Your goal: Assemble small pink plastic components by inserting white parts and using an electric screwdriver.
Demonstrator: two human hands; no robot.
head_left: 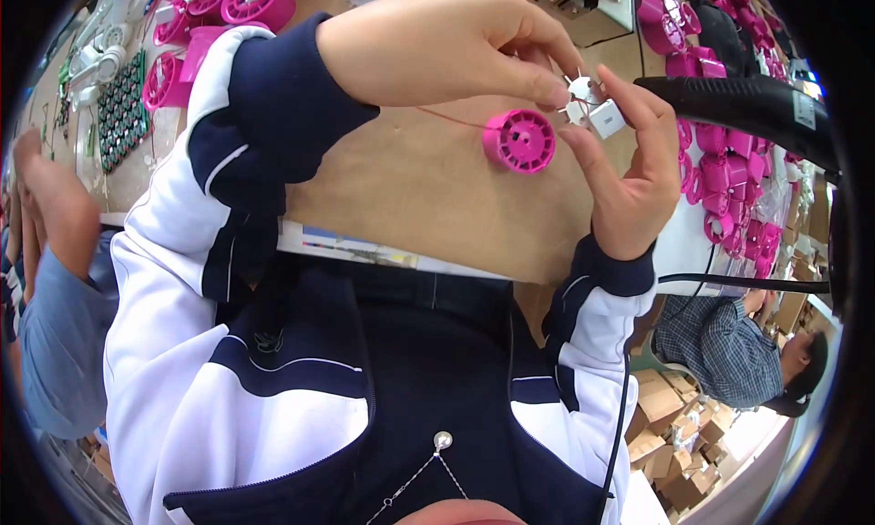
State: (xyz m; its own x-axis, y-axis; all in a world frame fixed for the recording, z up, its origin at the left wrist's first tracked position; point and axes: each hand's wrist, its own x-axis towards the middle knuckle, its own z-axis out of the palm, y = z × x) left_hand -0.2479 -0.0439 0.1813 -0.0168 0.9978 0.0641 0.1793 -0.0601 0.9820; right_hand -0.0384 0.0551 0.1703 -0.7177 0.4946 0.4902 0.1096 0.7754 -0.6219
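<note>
In front of me at the far right of the mat, both my hands meet over a small white plastic part (580, 101) with thin prongs and a white rectangular block (606, 119) beside it. My left hand (447, 46) reaches across from the left and pinches the part between thumb and fingers. On the other side, my right hand (641, 165) has its thumb and index finger curled around the same part and block. Just below lies a pink round slotted housing (521, 142), untouched by either hand, with a thin reddish wire (451, 118) next to it.
Pink housings (260, 1) stand at the far left, near a dark green grid of small boards (121, 106). Many more pink parts (720, 183) crowd the right side. A thick black arm (738, 106) juts in from the right. People (725, 347) sit on both sides.
</note>
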